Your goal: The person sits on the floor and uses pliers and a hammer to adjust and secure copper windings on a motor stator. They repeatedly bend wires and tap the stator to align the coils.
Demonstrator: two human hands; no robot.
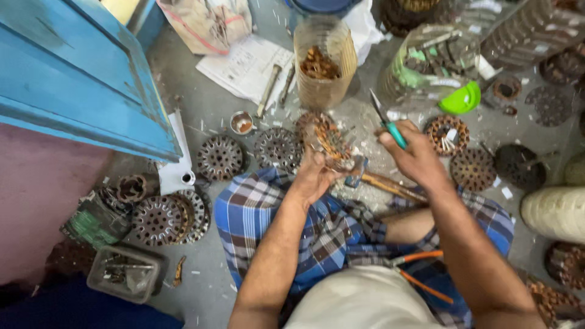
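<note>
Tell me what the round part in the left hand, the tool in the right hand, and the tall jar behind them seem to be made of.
The round part in the left hand looks like dull, rusty metal wound with coppery wire. The tool in the right hand has bare grey metal tips and glossy teal handles, probably plastic. The tall jar is see-through, likely plastic, with brown scraps inside.

Two hands are showing, the left hand [314, 173] and the right hand [414, 155]. One hammer [381, 181] is lying on the lap, and one pair of orange-handled pliers [420, 271] beside it. Two clear plastic jars [323, 61] are standing on the floor, with one small metal cup [241, 122] and one green lid [461, 99]. One teal-handled tool [390, 125] is showing.
</note>
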